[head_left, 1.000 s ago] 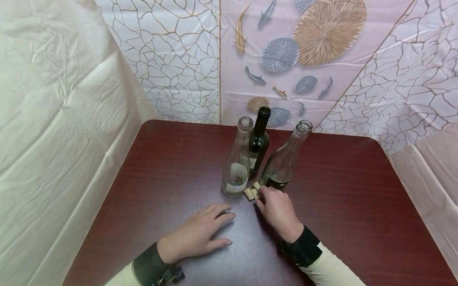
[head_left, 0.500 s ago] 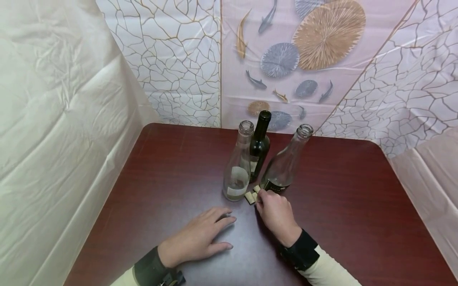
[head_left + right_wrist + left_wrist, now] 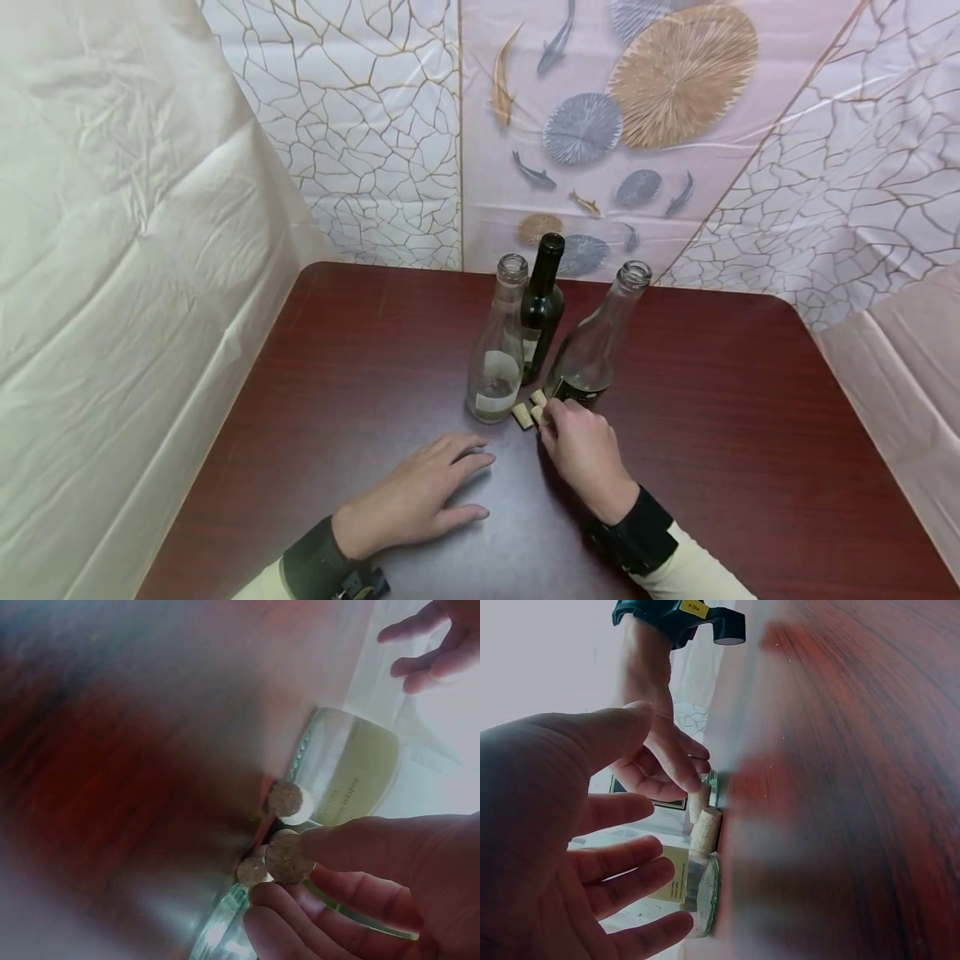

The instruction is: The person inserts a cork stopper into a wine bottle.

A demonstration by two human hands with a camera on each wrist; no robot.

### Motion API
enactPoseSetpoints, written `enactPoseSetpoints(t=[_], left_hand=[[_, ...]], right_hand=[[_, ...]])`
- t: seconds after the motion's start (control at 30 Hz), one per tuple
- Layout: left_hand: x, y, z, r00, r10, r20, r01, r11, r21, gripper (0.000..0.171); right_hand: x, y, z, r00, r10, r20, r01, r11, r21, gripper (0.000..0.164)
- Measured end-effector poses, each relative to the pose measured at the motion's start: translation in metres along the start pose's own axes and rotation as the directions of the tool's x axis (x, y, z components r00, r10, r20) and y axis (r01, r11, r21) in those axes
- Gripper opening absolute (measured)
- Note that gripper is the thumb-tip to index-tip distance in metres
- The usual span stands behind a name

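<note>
Three corks lie close together between the bases of the bottles. My right hand pinches one cork between thumb and fingers, low at the table. Beside it are the left cork and the back cork. A clear bottle with a pale label stands left of the corks. To their right is another clear bottle with a black label, just beyond my right fingers. Behind stands a dark green bottle. My left hand is spread over the table, holding nothing.
The reddish-brown table reaches back to a patterned cloth. A pale sheet hangs along the left side. Both wrists wear dark bands with cameras.
The pinched cork has shifted slightly right, and a small gap shows between it and the left cork. My left hand and the bottles stay put; the head view has tilted a little.
</note>
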State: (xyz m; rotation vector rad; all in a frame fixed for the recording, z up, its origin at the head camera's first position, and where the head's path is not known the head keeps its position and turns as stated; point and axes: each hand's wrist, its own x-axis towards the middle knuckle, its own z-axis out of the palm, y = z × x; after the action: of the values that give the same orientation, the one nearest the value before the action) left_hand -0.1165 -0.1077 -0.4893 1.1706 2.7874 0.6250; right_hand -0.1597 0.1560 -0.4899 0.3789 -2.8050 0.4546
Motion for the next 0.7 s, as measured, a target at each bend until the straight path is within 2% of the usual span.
enactPoseSetpoints(t=[0.1, 0.23, 0.47, 0.57, 0.7], left_hand=[[0.003, 0.001, 0.0, 0.999, -0.014, -0.031, 0.013, 1.0, -0.022, 0.064], [0.007, 0.002, 0.0, 0.991, -0.031, -0.128, 0.026, 0.999, -0.042, 0.059], [0.019, 0.006, 0.0, 0.95, 0.007, -0.311, -0.031, 0.997, -0.073, 0.049], [0.024, 0.009, -0.002, 0.934, 0.006, -0.356, -0.06, 0.988, -0.141, 0.046], [0.03, 0.014, -0.004, 0.928, -0.044, -0.369, -0.065, 0.958, -0.278, 0.042]], right_hand=[[-0.003, 0.0, -0.004, 1.0, -0.003, 0.002, 0.003, 1.0, 0.005, 0.012], [-0.006, -0.002, -0.012, 1.0, 0.002, 0.019, -0.003, 0.999, 0.038, 0.014], [-0.01, -0.008, -0.028, 0.996, 0.036, 0.084, -0.047, 0.989, 0.141, 0.016], [-0.011, -0.01, -0.036, 0.988, 0.061, 0.139, -0.088, 0.975, 0.204, 0.017], [-0.012, -0.01, -0.043, 0.975, 0.063, 0.211, -0.131, 0.936, 0.326, 0.017]])
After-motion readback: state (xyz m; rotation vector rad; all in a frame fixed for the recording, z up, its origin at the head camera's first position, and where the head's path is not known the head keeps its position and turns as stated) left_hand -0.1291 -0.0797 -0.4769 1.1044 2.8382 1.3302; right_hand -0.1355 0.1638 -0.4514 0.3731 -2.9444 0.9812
